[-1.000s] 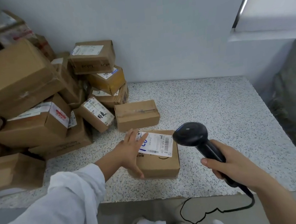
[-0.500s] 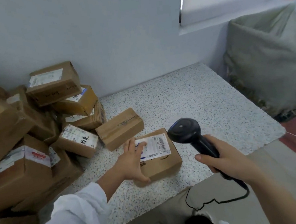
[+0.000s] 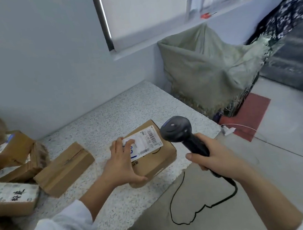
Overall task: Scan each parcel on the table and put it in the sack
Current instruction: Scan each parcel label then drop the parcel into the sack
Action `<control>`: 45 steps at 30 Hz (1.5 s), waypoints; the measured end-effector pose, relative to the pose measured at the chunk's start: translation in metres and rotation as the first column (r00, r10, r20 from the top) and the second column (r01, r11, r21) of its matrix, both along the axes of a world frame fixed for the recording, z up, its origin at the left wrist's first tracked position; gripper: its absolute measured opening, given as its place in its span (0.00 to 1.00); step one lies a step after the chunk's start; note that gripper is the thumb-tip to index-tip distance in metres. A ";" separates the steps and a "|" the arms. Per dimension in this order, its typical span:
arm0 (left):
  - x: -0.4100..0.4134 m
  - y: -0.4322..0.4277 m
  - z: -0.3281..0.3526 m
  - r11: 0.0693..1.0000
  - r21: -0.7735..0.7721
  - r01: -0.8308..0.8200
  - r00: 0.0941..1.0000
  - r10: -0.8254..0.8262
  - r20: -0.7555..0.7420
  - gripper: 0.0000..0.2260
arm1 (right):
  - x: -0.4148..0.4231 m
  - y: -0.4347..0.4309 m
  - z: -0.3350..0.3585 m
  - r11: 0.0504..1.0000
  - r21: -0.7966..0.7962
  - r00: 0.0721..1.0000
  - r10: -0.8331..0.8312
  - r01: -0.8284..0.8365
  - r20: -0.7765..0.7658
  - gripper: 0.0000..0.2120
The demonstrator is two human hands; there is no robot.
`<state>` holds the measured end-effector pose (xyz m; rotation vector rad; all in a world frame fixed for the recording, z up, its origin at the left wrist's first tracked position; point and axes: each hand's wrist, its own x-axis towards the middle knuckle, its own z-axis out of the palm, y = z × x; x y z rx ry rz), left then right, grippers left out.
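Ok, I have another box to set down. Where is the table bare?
The table is bare behind the labelled parcel, back to the wall and the corner by the sack. A strip lies along the near edge beside the left hand. Piled boxes crowd the left side.

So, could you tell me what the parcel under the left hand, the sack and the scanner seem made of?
The parcel looks like matte brown cardboard with a white paper label. The sack seems woven plastic fabric, dull grey-green, its edge fraying into threads. The scanner appears moulded black plastic with a slight sheen.
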<state>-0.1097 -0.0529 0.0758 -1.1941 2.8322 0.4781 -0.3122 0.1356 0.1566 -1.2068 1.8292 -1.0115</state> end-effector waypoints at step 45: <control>-0.587 -0.063 0.123 0.981 -0.169 0.098 0.939 -0.147 -0.311 0.56 | -0.538 -0.002 0.065 0.918 -0.295 0.942 -0.311 0.263 -0.125 0.12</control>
